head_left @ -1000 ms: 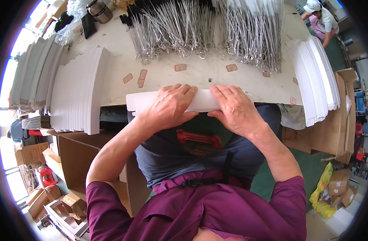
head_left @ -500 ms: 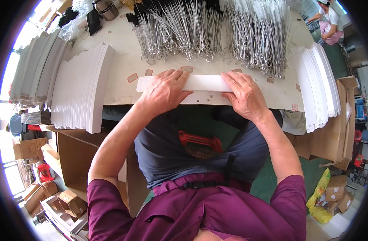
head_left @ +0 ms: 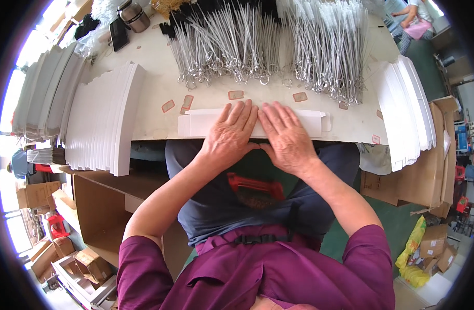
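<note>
Hands [head_left: 229, 135] [head_left: 288, 140] closer, flat on carton [head_left: 198, 124]

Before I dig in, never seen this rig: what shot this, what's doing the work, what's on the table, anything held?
No machine here: a person works with two bare hands. The view comes from a fisheye camera worn on their head, looking down, so straight edges bend near the rim; picture left is the person's left.

The left hand and right hand lie flat, side by side, on a long white carton near the front edge of the table. Neither hand is gripping it.

Farther back are a left bundle of thin metal rods and a right bundle of similar rods. White stacks stand on either side: left stack, right stack.
</note>
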### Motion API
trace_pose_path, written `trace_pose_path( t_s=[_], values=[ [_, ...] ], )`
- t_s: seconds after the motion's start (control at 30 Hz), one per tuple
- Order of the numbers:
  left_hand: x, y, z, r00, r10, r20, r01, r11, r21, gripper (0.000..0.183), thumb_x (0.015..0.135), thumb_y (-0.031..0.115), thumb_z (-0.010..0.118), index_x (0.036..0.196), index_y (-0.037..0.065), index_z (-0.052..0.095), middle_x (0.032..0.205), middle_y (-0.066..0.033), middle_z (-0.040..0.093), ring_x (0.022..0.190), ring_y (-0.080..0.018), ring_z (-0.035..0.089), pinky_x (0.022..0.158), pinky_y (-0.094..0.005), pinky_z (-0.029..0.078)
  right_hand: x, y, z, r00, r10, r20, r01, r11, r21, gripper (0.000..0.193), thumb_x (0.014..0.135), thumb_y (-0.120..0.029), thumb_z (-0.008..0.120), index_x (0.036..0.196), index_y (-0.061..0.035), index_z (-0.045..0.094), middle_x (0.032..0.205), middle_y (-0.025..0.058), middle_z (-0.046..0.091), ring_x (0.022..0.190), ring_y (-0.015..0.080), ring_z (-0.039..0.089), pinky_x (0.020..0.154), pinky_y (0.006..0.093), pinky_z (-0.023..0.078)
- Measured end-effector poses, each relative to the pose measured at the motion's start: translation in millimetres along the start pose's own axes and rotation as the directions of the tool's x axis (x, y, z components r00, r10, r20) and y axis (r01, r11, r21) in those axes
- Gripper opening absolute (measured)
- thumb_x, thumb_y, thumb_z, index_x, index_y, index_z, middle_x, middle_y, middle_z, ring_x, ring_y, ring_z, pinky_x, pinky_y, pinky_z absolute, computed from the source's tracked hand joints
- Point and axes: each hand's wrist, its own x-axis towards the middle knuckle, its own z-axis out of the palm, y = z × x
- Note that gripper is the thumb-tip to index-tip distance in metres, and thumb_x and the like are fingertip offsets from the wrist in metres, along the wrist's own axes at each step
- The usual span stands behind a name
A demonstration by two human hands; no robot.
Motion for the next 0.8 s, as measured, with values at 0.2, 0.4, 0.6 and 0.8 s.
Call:
trace_pose_path(
  t_s=[0.2,0.4,0.6,0.8],
  values=[
    [-25.3,-27.1,-16.9,0.992,-0.101,0.081,0.100,0.995,0.014,0.102,0.079,0.044,0.085,0.156,-0.004,0.038,0.160,-0.0267,0.042,0.151,-0.0403,0.037,0.126,-0.0523,0.027,-34.6,38.9,-8.3,0.985,0.166,-0.037,-0.168,0.984,-0.061,0.077,0.090,-0.028,0.074,0.151,0.0081,0.043,0.158,0.0233,0.044,0.149,0.0375,0.039,0.127,0.0493,0.028],
    [-49.3,-45.3,-9.2,0.981,-0.191,-0.019,0.192,0.979,0.064,0.095,0.079,0.033,0.086,0.152,-0.007,0.040,0.157,-0.0276,0.044,0.146,-0.0432,0.041,0.124,-0.0548,0.028,-54.6,53.0,-12.4,0.976,0.168,-0.140,-0.176,0.983,-0.046,0.077,0.085,-0.023,0.079,0.147,0.0086,0.048,0.152,0.0223,0.050,0.146,0.0367,0.044,0.124,0.0500,0.032],
    [-60.3,-14.3,-54.0,0.992,-0.080,0.096,0.091,0.990,-0.111,0.063,0.077,0.019,0.082,0.129,-0.007,0.058,0.134,-0.0274,0.062,0.127,-0.0454,0.057,0.112,-0.0520,0.045,-67.1,50.0,-31.0,0.976,-0.087,-0.197,0.100,0.993,0.057,0.055,0.075,-0.003,0.076,0.128,0.0031,0.065,0.131,0.0162,0.067,0.129,0.0332,0.061,0.114,0.0480,0.045],
    [-30.4,26.7,-81.1,0.928,-0.068,0.367,0.258,0.827,-0.499,0.070,0.081,0.034,0.084,0.133,-0.004,0.058,0.115,-0.0269,0.070,0.109,-0.0422,0.068,0.095,-0.0468,0.054,-36.3,-4.4,-40.7,0.954,-0.203,-0.218,0.244,0.953,0.178,0.038,0.083,-0.005,0.070,0.121,-0.0009,0.070,0.124,0.0118,0.069,0.127,0.0317,0.062,0.112,0.0472,0.046]
  ],
)
